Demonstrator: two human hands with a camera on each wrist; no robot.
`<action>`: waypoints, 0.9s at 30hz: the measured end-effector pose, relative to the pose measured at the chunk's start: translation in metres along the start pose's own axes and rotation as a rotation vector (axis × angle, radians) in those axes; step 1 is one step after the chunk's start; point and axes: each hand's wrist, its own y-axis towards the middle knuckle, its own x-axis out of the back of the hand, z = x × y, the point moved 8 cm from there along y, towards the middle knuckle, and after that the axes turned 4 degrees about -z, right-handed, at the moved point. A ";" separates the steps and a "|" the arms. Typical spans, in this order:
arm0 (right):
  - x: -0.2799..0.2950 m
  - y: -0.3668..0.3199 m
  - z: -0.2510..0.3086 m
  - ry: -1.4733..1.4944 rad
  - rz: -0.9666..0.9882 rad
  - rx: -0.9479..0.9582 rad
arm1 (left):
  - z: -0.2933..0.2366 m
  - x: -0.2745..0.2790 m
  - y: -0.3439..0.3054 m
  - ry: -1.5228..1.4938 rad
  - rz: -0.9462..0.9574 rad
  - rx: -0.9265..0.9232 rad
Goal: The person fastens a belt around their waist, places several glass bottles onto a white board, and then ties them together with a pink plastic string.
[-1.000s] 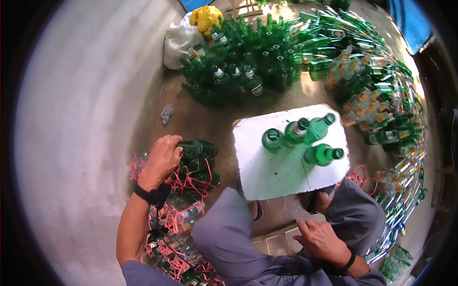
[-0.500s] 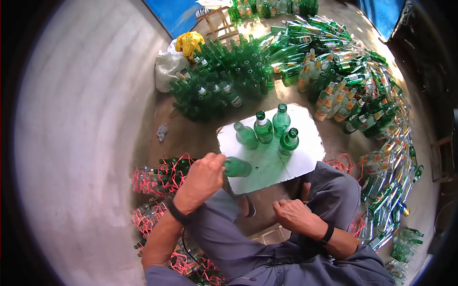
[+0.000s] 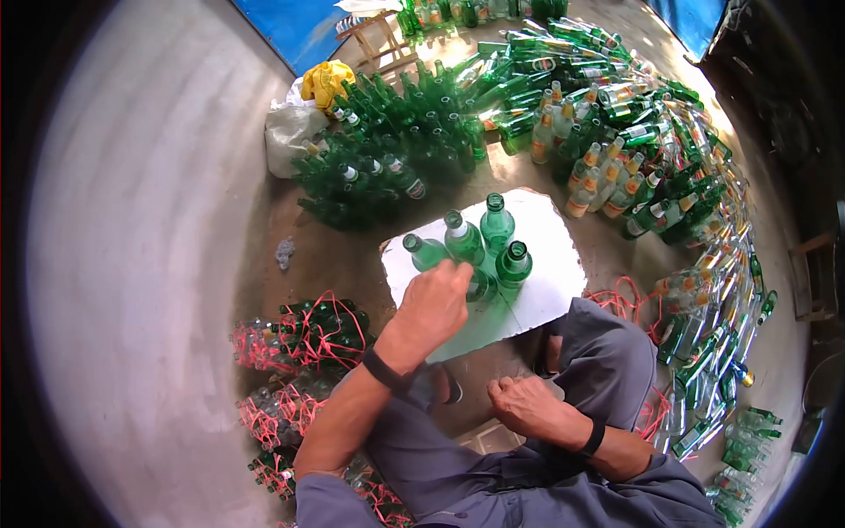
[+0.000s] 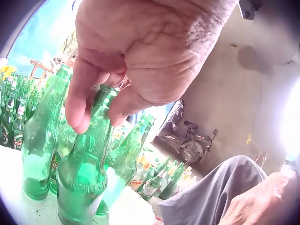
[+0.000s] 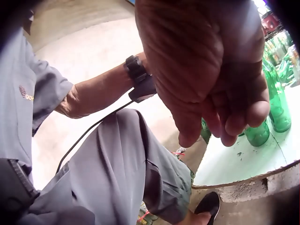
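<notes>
My left hand [image 3: 433, 304] is over the white board [image 3: 550, 242] and grips a green glass bottle [image 4: 83, 185] by its neck, thumb on one side and fingers on the other. Raised lettering runs round this bottle's shoulder, and its base is low over the board. Several other green bottles [image 3: 497, 227] stand upright close beside it, one with a white neck label [image 3: 457, 227]. Above my lap near the right knee, my right hand [image 3: 534, 407] holds nothing; its fingers hang loosely curled in the right wrist view.
Bottles tied with pink string [image 3: 326, 334] lie to the left of my legs. Beyond the board stands a dense group of green bottles [image 3: 396, 172]. A long heap of bottles [image 3: 704, 299] curves along the right. A white sack [image 3: 293, 136] and yellow bag [image 3: 326, 84] sit by the wall.
My left hand has carried the green bottle from the string-tied bottles at the left over to the white board, beside the others. The right hand stays near my lap.
</notes>
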 end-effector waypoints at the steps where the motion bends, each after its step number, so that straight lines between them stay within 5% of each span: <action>1: 0.002 0.000 0.000 0.002 0.001 -0.003 | 0.000 -0.001 0.004 -0.002 0.003 -0.002; 27: 0.001 0.003 0.006 0.022 0.037 0.033 | 0.000 -0.007 0.006 -0.200 -0.150 -0.024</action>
